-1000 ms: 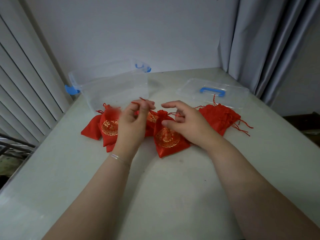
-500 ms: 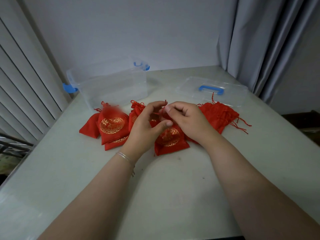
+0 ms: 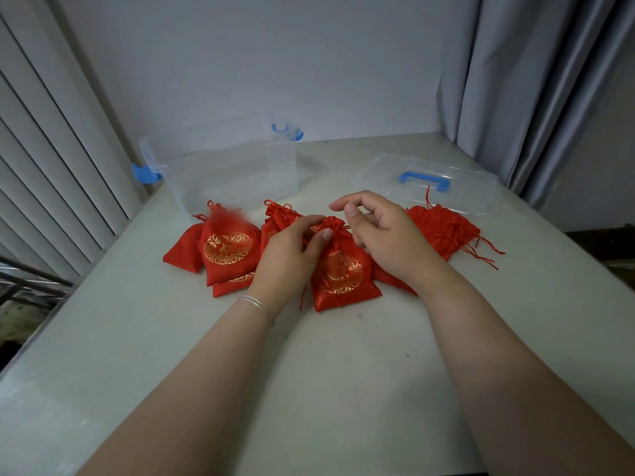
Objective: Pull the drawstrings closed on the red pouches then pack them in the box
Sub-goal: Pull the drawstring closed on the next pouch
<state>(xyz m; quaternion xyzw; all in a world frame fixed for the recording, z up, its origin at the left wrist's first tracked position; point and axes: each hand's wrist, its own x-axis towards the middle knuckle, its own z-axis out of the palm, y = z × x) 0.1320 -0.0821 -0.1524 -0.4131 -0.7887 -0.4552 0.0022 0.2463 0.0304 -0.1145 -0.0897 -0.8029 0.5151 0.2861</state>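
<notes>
A red pouch (image 3: 343, 273) with a gold pattern lies on the pale table (image 3: 309, 372), its top bunched tight. The left hand (image 3: 288, 259) pinches it near the neck. The right hand (image 3: 385, 235) floats just beside the top, fingers curled. More red pouches (image 3: 226, 249) lie on both sides. Behind them stand a clear box (image 3: 233, 166) and its lid (image 3: 426, 183).

- A pouch (image 3: 343, 273) lay between the hands.
- More pouches (image 3: 226, 249) lay left of them.
- The box (image 3: 233, 166) stood behind; the lid (image 3: 426, 182) behind-right.
</notes>
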